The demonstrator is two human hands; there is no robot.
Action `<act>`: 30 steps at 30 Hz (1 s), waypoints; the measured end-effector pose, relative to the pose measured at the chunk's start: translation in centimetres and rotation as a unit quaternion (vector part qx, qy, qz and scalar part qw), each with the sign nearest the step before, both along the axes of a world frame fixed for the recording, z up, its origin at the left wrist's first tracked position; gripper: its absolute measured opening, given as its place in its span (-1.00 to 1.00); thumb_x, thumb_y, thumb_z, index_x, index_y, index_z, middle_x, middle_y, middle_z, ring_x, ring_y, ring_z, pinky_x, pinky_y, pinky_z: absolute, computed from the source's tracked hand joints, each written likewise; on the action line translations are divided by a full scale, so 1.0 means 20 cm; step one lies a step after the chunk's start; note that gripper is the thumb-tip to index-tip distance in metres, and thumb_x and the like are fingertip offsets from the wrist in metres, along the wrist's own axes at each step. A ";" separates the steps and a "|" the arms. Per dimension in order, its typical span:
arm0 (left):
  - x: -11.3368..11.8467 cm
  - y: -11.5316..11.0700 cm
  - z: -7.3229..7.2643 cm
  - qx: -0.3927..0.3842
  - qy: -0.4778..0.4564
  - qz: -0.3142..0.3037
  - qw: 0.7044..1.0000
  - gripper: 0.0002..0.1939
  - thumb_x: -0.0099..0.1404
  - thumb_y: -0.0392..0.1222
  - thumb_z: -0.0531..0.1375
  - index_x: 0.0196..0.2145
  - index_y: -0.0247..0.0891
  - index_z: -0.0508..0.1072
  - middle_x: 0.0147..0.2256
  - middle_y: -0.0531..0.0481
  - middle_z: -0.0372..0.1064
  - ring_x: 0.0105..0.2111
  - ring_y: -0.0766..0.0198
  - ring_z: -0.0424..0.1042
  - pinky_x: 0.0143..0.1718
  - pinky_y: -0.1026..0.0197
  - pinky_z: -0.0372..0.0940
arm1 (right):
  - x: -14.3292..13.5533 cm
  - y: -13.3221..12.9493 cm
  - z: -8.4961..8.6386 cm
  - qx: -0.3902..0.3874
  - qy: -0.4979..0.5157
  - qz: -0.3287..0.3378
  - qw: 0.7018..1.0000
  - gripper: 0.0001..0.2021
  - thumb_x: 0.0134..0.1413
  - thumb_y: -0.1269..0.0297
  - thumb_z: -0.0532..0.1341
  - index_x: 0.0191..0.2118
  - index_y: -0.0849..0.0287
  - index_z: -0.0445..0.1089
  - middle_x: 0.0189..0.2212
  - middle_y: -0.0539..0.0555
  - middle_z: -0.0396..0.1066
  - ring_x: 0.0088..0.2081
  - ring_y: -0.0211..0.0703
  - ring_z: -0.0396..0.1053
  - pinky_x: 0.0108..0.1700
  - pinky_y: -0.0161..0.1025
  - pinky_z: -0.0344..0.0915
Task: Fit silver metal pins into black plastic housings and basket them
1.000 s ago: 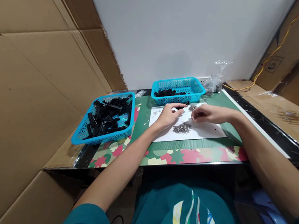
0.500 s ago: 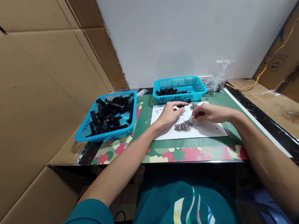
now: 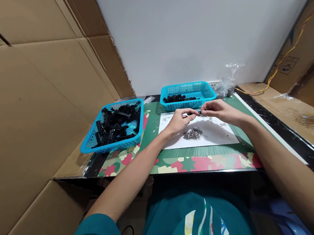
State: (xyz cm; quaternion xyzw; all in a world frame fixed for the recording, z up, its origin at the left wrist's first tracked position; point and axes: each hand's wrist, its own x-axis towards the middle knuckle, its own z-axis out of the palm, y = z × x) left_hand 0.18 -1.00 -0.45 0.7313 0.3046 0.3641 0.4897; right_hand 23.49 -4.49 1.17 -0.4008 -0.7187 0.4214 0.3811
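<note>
Over the white sheet, my left hand is closed around a small black plastic part, mostly hidden by the fingers. My right hand meets it from the right, thumb and fingers pinched at the part's end. Whatever sits in that pinch is too small to make out. Below the hands lies a pile of small metal pieces, thin and shiny. More loose metal pieces are scattered on the sheet under my right hand, and a few others by its left edge.
A blue basket heaped with black plastic parts stands on the left. Behind the hands, another blue basket holds fewer black parts. A clear plastic bag lies at the back right. Cardboard walls the left side.
My right hand has moved up and away from the metal pile to the black part at my left hand's fingertips. My left hand stays nearly in place.
</note>
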 end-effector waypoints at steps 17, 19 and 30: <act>0.04 -0.06 0.05 -0.081 -0.022 0.022 0.996 -0.69 0.35 0.08 0.30 -0.32 -0.23 0.46 -0.58 0.19 0.03 -0.61 0.40 0.02 -0.56 0.28 -0.11 | -0.07 -0.01 -0.01 0.125 -0.033 -0.088 0.988 -0.73 0.24 0.02 0.35 -0.17 0.14 0.52 -0.40 0.04 0.40 -0.38 -0.17 0.24 -0.29 -0.15 0.18; 0.03 -0.06 0.06 -0.104 -0.023 0.031 0.994 -0.73 0.36 0.04 0.27 -0.33 -0.22 0.46 -0.60 0.19 0.03 -0.62 0.40 0.02 -0.57 0.28 -0.11 | -0.08 -0.02 -0.01 0.198 -0.078 -0.141 0.967 -0.80 0.25 0.08 0.33 -0.19 0.11 0.55 -0.44 0.02 0.37 -0.40 -0.17 0.22 -0.27 -0.14 0.19; 0.04 -0.04 0.03 -0.120 -0.025 0.044 0.992 -0.75 0.39 0.01 0.25 -0.33 -0.22 0.45 -0.63 0.18 0.06 -0.64 0.40 0.03 -0.59 0.30 -0.10 | -0.10 -0.02 -0.05 0.300 -0.171 -0.150 0.926 -0.81 0.32 0.29 0.22 -0.24 0.07 0.61 -0.37 0.09 0.44 -0.34 -0.09 0.34 -0.21 -0.14 0.20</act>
